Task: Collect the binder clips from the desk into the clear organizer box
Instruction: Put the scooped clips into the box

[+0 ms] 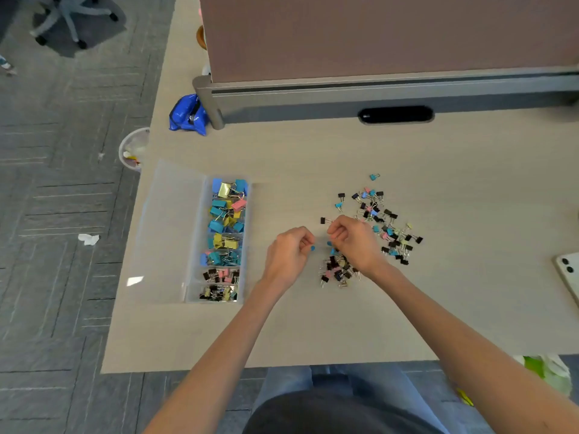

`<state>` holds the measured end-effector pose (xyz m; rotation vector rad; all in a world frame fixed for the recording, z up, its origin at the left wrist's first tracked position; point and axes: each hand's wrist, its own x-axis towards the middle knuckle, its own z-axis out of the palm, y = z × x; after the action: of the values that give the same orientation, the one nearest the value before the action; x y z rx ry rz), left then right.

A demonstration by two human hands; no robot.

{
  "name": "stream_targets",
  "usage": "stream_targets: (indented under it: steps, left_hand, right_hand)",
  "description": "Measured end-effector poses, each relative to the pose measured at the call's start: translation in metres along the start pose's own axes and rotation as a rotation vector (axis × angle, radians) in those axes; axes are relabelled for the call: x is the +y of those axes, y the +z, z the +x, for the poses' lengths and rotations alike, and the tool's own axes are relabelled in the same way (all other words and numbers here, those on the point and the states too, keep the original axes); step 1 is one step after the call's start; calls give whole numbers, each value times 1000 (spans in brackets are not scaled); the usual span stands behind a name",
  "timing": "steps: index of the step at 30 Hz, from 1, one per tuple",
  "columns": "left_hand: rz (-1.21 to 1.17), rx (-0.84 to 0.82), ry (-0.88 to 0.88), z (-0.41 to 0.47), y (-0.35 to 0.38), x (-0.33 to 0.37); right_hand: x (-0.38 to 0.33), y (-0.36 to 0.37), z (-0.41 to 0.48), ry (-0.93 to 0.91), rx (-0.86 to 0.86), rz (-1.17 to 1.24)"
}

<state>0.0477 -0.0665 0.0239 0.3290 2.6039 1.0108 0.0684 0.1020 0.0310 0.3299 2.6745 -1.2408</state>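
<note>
binder clips (pixel 380 220): loose heap on desk (pixel 313 324), right of clear organizer box (pixel 195 233), near for short carries, we judge. our left hand (pixel 289 255) pinches one blue clip (pixel 312 247); right hand (pixel 354 242) likewise.

I'm looking down on a pale wood-grain counter (pixel 313 324). Near its left edge sits a long clear plastic organizer box (pixel 196 239), running from front to back. Its clear flat lid (pixel 169 233) lies open beside it and reaches the left edge. Right of the counter's middle, small binder clips (pixel 336 269) in black, blue, pink and pale yellow lie loose in two scattered patches, one nearer the front edge and one further back. A crumpled blue plastic bag (pixel 188 115) rests towards the far left corner, against the post of a brown fabric partition with a grey base (pixel 376 92). This partition runs along the back, and a black oval cable grommet (pixel 396 114) is set just in front of it. A pale phone (pixel 568 274) lies at the right edge.
</note>
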Motion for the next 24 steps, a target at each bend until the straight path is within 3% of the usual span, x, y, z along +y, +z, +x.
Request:
stream_targets:
  steps: [8,14,21,24]
  left_hand:
    - [4,51,-16,28,54,34]
    - [186,96,25,32,79,31]
    - [254,-33,-71,26,92,23]
    - [284,-78,-95,23,93,19]
  right_hand:
    - [72,-55,31,0,11,-98]
    - [95,-79,73,-77,104,-275]
    - [103,-86,123,-48,-239,-411]
    - [104,-80,118,-112,-294,-476]
